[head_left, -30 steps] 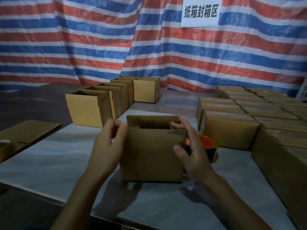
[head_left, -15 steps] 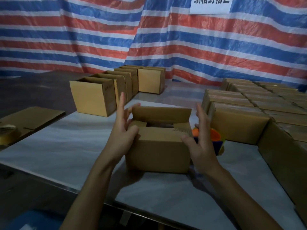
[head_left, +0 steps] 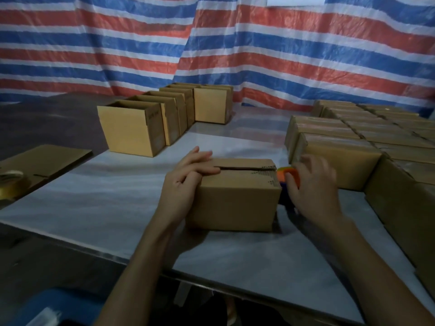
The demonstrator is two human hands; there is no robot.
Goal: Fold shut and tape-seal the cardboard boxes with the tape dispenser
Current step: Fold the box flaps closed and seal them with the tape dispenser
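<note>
On the table, centrally, the cardboard box is pressed shut by the left hand, laid straight-fingered across both top flaps so that the seam lies closed for taping. Just beside its right end the orange tape dispenser is reached by the right hand — blurred, so its grip cannot be told. Sealed boxes are crowded close on the right — open boxes stand well behind.

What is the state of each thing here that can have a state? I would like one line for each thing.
Front box: flaps folded shut, seam not taped.
Left hand: flat, pressing the flaps down.
Dispenser: beside the front box, mostly hidden.
Right hand: at the dispenser; blurred, grip unclear.
Back boxes: open at the top.
Right boxes: shut; the nearest looks taped.
Cardboard sheet: lying flat.
</note>
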